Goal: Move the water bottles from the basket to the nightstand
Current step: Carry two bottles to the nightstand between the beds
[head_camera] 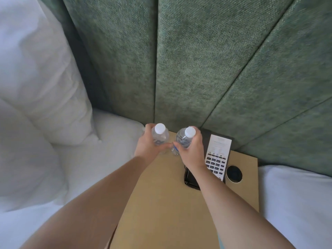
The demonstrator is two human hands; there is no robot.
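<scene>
Two clear water bottles with white caps stand close together at the far left corner of the desk [161, 203], a light wooden nightstand set against a green padded headboard [197, 60]. The left bottle [160, 135] is gripped around its body by the left hand [149, 143], fingers wrapped behind it and thumb reaching across the front. The right bottle [184, 139] is gripped the same way by the right hand [193, 149], and it leans slightly, its cap tipped toward the right. The two thumbs nearly meet between the bottles. The bottles' bases sit at or just above the desk surface; whether they rest on it cannot be told, since the hands cover the lower parts. Both bare forearms reach in from the near edge of the desk.

Just to the right of the right hand lies a black telephone [214, 162] with a keypad and a white printed card on its upper face; its handset side is partly hidden under the right wrist. Beside the telephone, near the right edge of the desk, is a round black disc with a pale rim [234, 173]. White bedding [89, 159] and a white pillow [39, 78] lie along the left edge of the desk, and more white bedding [296, 194] along the right edge.
</scene>
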